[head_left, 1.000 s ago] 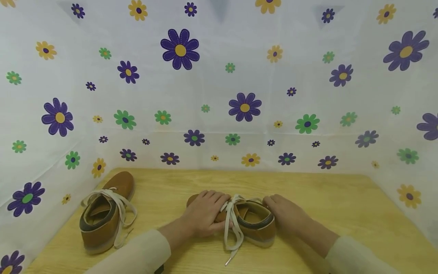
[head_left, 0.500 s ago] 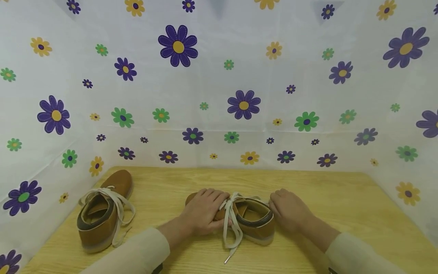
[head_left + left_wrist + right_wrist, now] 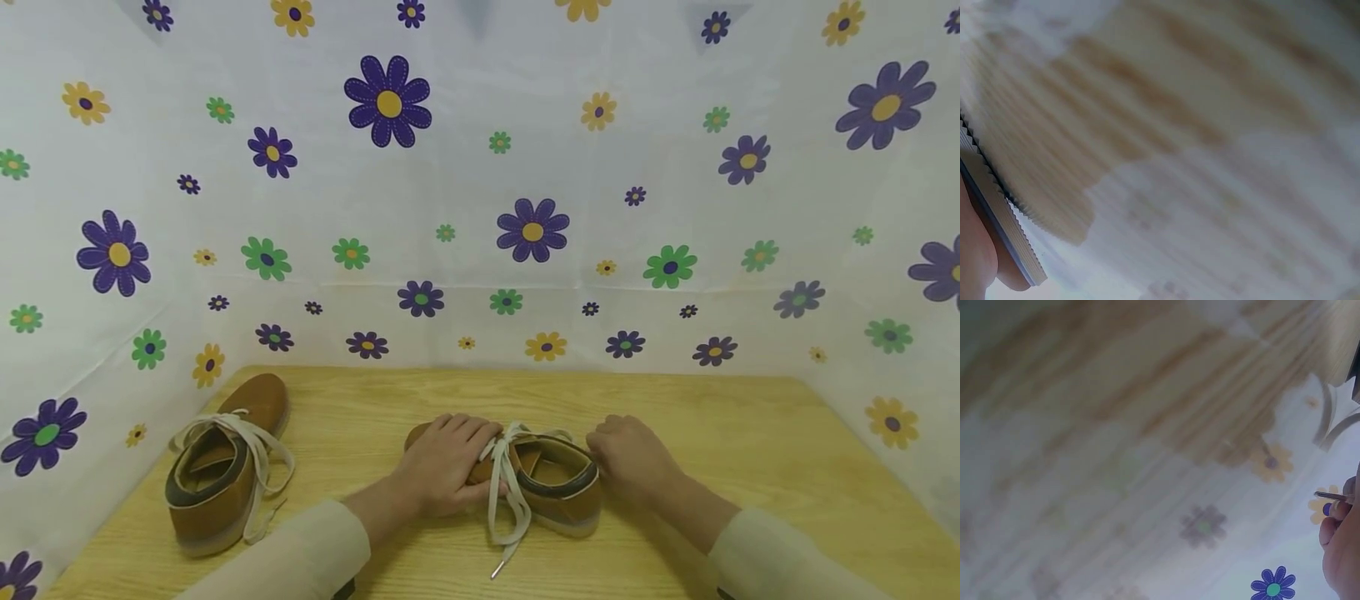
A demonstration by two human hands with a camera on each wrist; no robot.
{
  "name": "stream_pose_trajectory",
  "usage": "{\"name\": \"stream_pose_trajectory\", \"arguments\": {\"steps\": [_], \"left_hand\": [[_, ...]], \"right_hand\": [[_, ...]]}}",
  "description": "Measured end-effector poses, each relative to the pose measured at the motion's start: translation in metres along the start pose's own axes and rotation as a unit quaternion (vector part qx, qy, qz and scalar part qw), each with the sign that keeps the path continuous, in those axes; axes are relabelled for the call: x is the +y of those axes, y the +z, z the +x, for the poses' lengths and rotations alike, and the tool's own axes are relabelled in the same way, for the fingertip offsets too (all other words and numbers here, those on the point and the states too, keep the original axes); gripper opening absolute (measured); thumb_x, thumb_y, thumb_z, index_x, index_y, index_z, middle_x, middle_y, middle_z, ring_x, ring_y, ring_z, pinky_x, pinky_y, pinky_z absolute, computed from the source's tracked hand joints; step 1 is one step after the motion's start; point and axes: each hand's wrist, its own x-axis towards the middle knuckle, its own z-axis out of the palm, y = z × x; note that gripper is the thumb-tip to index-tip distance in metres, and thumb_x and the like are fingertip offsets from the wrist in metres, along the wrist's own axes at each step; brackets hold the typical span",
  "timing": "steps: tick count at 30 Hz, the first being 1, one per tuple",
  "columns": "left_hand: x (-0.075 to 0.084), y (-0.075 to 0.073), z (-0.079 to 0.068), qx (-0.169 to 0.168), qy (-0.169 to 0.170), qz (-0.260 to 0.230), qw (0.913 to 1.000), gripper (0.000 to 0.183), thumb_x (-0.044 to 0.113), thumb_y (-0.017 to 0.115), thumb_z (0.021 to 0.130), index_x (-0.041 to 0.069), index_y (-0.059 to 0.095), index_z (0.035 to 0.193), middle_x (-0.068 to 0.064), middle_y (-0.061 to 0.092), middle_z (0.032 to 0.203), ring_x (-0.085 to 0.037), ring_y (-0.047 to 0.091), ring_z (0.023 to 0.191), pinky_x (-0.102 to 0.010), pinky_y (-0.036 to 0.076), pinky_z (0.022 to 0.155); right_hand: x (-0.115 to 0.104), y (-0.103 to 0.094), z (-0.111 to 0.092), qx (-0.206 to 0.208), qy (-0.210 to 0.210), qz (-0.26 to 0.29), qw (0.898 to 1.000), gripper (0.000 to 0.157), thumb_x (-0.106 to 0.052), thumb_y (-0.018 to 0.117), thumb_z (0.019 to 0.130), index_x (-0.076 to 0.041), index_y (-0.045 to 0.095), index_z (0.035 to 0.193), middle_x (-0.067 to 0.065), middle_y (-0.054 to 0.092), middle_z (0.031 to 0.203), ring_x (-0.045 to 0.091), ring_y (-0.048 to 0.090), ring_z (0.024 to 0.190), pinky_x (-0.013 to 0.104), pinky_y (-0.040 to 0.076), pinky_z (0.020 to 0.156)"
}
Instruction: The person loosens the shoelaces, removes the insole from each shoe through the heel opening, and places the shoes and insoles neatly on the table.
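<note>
Since a second ago the right hand (image 3: 636, 460) has shifted a little rightward along the heel; the left hand (image 3: 446, 467) stays put. Scanning my feed from the left, I have the spare shoe (image 3: 216, 510) upright on the desk (image 3: 345, 408) at lower left, its white laces (image 3: 257, 446) hanging loose, set apart, I judge, to free the middle for handling. Lower centre, the left hand lies over the front of the held shoe (image 3: 566, 502), fingers side by side across its far side and thumb on the near side, probably to stop it sliding. That shoe sits upright, toe left, heel right, with a lace loop (image 3: 521, 504) drooping toward the bottom edge. Right of centre, the right hand's fingers are curled beside the heel. My right wrist view shows them pinching what looks like a metal lace tip (image 3: 1330, 496), presumably to draw that end away; whether they touch the shoe, I cannot tell.
</note>
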Motion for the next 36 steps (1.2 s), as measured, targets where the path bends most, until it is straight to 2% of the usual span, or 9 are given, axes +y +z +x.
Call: {"name": "stream_pose_trajectory", "arguments": {"steps": [7, 12, 15, 20, 23, 25, 27, 32, 36], "left_hand": [[0.0003, -0.0002, -0.0008, 0.001, 0.001, -0.006, 1.0000, 0.077, 0.071, 0.043, 0.094, 0.014, 0.047, 0.145, -0.001, 0.056, 0.140, -0.021, 0.052, 0.128, -0.047, 0.039, 0.109], [-0.0002, 0.0008, -0.0002, 0.001, 0.002, -0.002, 1.0000, 0.078, 0.072, 0.041, 0.094, 0.014, 0.047, 0.146, -0.001, 0.056, 0.140, -0.021, 0.052, 0.128, -0.047, 0.039, 0.109], [-0.0011, 0.0013, 0.0008, 0.001, 0.004, 0.002, 1.0000, 0.079, 0.073, 0.040, 0.094, 0.014, 0.047, 0.146, -0.001, 0.056, 0.140, -0.022, 0.052, 0.128, -0.047, 0.040, 0.109], [-0.0017, 0.0001, 0.0015, -0.002, 0.006, 0.002, 1.0000, 0.078, 0.072, 0.040, 0.094, 0.014, 0.047, 0.146, -0.002, 0.056, 0.141, -0.022, 0.051, 0.129, -0.047, 0.039, 0.110], [-0.0014, -0.0005, 0.0012, -0.004, 0.003, 0.001, 1.0000, 0.078, 0.072, 0.041, 0.094, 0.014, 0.047, 0.146, -0.002, 0.055, 0.142, -0.022, 0.050, 0.130, -0.048, 0.039, 0.110], [-0.0014, -0.0005, 0.0012, -0.006, 0.002, 0.001, 1.0000, 0.078, 0.072, 0.041, 0.094, 0.014, 0.046, 0.146, -0.002, 0.055, 0.142, -0.022, 0.050, 0.130, -0.048, 0.039, 0.110], [-0.0013, -0.0001, 0.0011, -0.007, 0.002, 0.002, 1.0000, 0.078, 0.072, 0.040, 0.094, 0.014, 0.046, 0.146, -0.002, 0.055, 0.142, -0.022, 0.050, 0.130, -0.048, 0.039, 0.110], [-0.0014, 0.0012, 0.0011, -0.008, 0.002, 0.002, 1.0000, 0.079, 0.073, 0.039, 0.094, 0.014, 0.046, 0.146, -0.002, 0.054, 0.142, -0.022, 0.050, 0.130, -0.048, 0.039, 0.111], [-0.0016, 0.0020, 0.0005, -0.006, 0.002, 0.002, 1.0000, 0.078, 0.072, 0.040, 0.094, 0.014, 0.047, 0.146, -0.002, 0.055, 0.142, -0.022, 0.050, 0.130, -0.047, 0.039, 0.110]], "right_hand": [[-0.0002, 0.0030, 0.0004, 0.030, -0.005, 0.007, 1.000, 0.042, -0.028, 0.062, 0.098, -0.021, 0.052, 0.057, -0.012, 0.046, 0.055, 0.007, 0.041, 0.055, 0.025, 0.041, 0.057], [-0.0011, 0.0039, 0.0008, 0.045, 0.006, 0.015, 0.999, 0.042, -0.023, 0.065, 0.096, -0.021, 0.051, 0.057, -0.011, 0.048, 0.054, 0.007, 0.042, 0.055, 0.026, 0.043, 0.057], [-0.0029, 0.0024, 0.0013, 0.057, 0.019, 0.025, 0.998, 0.033, -0.017, 0.068, 0.093, -0.017, 0.058, 0.062, -0.007, 0.061, 0.060, 0.010, 0.054, 0.059, 0.029, 0.050, 0.063], [-0.0061, 0.0002, 0.0015, 0.070, 0.032, 0.040, 0.996, 0.003, -0.012, 0.070, 0.092, -0.010, 0.071, 0.092, 0.000, 0.072, 0.077, 0.018, 0.067, 0.072, 0.035, 0.057, 0.073], [-0.0073, -0.0002, 0.0021, 0.068, 0.026, 0.038, 0.997, 0.025, -0.009, 0.071, 0.090, -0.011, 0.069, 0.115, 0.000, 0.070, 0.075, 0.016, 0.065, 0.068, 0.035, 0.057, 0.071], [-0.0072, 0.0000, 0.0024, 0.066, 0.015, 0.035, 0.997, 0.033, -0.006, 0.072, 0.089, -0.012, 0.066, 0.121, -0.002, 0.068, 0.074, 0.014, 0.064, 0.066, 0.035, 0.057, 0.071], [-0.0071, 0.0000, 0.0028, 0.064, 0.006, 0.032, 0.997, 0.033, -0.004, 0.071, 0.089, -0.013, 0.066, 0.120, -0.004, 0.067, 0.072, 0.012, 0.063, 0.065, 0.033, 0.056, 0.070], [-0.0068, -0.0005, 0.0023, 0.065, 0.008, 0.048, 0.997, 0.012, -0.003, 0.061, 0.093, -0.014, 0.061, 0.099, -0.010, 0.056, 0.070, 0.008, 0.052, 0.062, 0.029, 0.048, 0.064], [-0.0069, 0.0003, 0.0022, 0.080, 0.005, 0.058, 0.995, 0.006, -0.009, 0.057, 0.098, -0.013, 0.057, 0.093, -0.009, 0.055, 0.072, 0.009, 0.054, 0.064, 0.031, 0.049, 0.066]]}}
